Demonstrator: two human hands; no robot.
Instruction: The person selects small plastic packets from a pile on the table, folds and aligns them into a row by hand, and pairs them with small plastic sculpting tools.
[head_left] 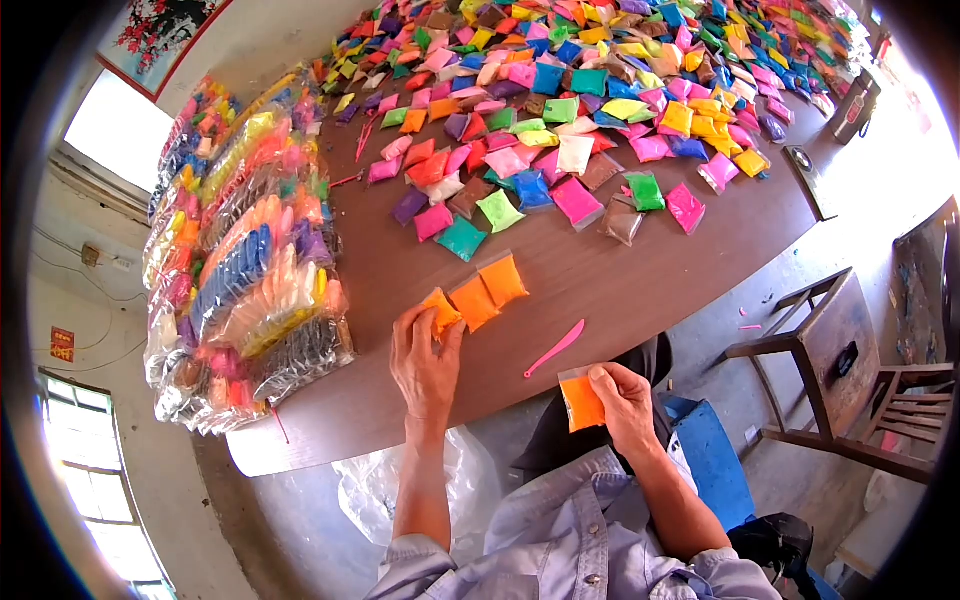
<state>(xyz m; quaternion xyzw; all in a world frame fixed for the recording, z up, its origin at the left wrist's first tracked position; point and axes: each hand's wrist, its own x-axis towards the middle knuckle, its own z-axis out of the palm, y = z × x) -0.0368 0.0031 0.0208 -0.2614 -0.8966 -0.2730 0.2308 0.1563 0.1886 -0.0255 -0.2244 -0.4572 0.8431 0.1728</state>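
Observation:
My left hand (424, 355) has its thumb and fingers closed on a small orange packet (437, 308) at the tabletop. Two more orange packets, the middle one (473, 303) and the right one (503, 279), lie in a row beside it. Over the table's front edge, my right hand (626, 402) pinches another orange packet (581, 401) by its side; the packet has a clear plastic border. Between my hands a pink plastic knife-shaped tool (556, 348) lies on the table, touched by neither hand.
A big heap of many-coloured packets (575, 80) covers the back of the brown table (640, 290). Bundled bags of packets (250, 270) are stacked at the left. A dark flask (854, 105) stands far right. A wooden chair (835, 350) and a blue stool (712, 460) stand nearby.

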